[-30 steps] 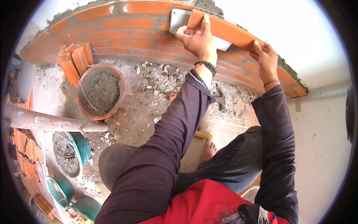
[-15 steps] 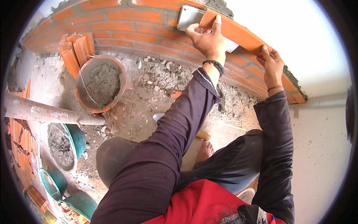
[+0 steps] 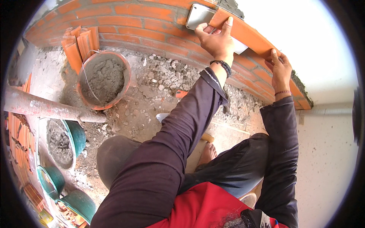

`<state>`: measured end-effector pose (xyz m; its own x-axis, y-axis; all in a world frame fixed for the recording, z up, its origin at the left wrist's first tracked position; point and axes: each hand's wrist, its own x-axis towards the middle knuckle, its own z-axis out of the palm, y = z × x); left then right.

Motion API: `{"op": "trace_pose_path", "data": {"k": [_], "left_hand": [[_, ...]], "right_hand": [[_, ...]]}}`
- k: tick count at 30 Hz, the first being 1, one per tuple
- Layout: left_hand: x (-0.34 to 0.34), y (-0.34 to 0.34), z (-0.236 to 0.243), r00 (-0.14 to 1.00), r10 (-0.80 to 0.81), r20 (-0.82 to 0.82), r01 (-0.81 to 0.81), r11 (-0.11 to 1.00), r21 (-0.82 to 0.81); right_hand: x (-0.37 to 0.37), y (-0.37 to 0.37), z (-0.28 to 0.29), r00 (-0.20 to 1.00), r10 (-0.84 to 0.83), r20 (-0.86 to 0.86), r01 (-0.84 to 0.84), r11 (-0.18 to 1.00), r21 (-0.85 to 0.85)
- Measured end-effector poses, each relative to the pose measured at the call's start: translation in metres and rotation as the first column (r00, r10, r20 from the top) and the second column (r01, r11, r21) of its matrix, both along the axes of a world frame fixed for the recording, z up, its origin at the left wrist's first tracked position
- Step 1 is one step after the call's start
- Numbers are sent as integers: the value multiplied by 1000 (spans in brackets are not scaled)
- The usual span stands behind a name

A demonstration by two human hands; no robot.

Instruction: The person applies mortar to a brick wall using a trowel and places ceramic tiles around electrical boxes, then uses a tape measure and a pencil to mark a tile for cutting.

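Left hand [image 3: 217,42] and right hand [image 3: 280,73] gripped an orange brick [image 3: 249,36] near its ends, along the brick wall [image 3: 154,35] top | rubble-strewn floor [image 3: 141,104] separated bucket [image 3: 99,107] from left sleeve [image 3: 182,114] | grip unchanged from half a second earlier

The left arm [image 3: 173,123] slants forward and rightward, the left hand [image 3: 219,45] pinching with thumb extended and fingers curled. The right arm [image 3: 280,133] reaches forward, the right hand [image 3: 281,72] likewise pinching, thumb opposite bent fingers.
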<state>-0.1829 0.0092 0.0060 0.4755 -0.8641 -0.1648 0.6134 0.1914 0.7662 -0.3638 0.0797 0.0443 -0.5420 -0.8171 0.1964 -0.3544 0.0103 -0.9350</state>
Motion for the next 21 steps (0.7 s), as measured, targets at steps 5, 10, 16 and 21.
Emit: {"op": "trace_pose_path", "data": {"k": [5,10,16,21], "left_hand": [[-3,-6,-4,990,-8,-144,1,999,-53],[3,-17,-14,975,-160,-154,147,985,-95],[10,-17,-13,901,-365,-235,318,924,-214],[11,-20,-18,909,-366,-199,316,917,-243]], "right_hand": [[2,0,-1,1000,10,28,-9,1000,-28],[-2,-4,-3,999,-5,37,6,999,-39],[-14,-5,-13,997,63,49,-56,989,-135],[2,0,6,999,-28,41,29,999,-16]]}}
